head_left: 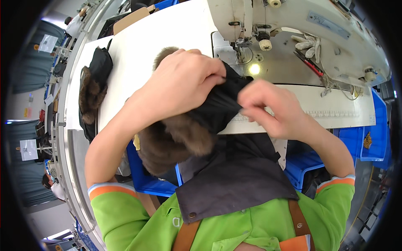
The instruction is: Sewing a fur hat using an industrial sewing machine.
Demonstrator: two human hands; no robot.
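Note:
A black cloth piece (222,104) with thick brown fur (176,142), shaped like a fur-trimmed hat, hangs over the front edge of the sewing table. My left hand (184,81) is closed on the top of the black cloth, its fingers bent over the far edge. At the cloth's right edge, my right hand (274,106) pinches with thumb and forefinger; it is a little blurred. The sewing machine (247,42) stands just beyond the cloth, its needle area lit by a bright spot. The hands partly hide the cloth.
A similar black and brown fur piece (94,88) lies at the left. Red-handled snips (310,65) and a white glove (310,45) rest on the machine bed. Blue bins (307,167) sit below the table front and another blue bin (372,142) stands at right.

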